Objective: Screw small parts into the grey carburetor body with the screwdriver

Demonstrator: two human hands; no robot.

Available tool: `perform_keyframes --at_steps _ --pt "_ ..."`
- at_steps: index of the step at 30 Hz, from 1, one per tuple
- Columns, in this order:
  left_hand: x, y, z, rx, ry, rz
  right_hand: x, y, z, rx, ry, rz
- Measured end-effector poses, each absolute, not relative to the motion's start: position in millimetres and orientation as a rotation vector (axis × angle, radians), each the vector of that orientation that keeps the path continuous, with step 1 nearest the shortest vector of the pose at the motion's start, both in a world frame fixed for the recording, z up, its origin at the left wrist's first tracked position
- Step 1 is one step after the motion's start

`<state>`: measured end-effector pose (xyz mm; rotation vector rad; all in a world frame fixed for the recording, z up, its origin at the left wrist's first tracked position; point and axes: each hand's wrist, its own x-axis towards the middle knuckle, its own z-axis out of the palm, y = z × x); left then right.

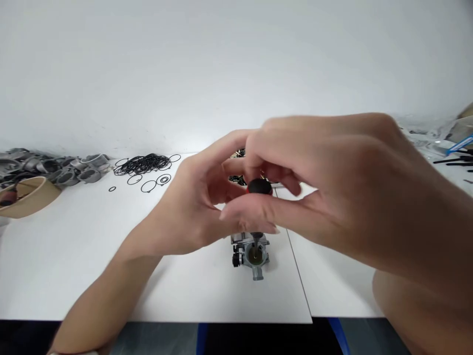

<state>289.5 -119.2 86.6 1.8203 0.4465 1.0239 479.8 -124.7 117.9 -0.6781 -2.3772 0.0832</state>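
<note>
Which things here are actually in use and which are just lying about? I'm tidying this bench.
In use: screwdriver gripped by right hand, steadied by left hand; metal carburetor-like part under its tip.

Lying about: black O-rings; grey metal castings; paper bowl; plastic bags.

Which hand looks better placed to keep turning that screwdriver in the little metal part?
Probably the right hand: its fingers pinch the screwdriver handle from above, with the shaft standing in the carburetor. The left hand sits beside the handle, seemingly steadying.
</note>
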Motion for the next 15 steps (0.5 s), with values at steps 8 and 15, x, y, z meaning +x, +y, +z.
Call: perform_keyframes --at_steps 8,15 --pt "288 -122 86 1.941 0.484 0.952 491 -116 115 -0.637 -2.422 0.294" --pt "293 -125 83 1.904 0.464 1.085 477 -132 139 -0.659 -2.308 0.370"
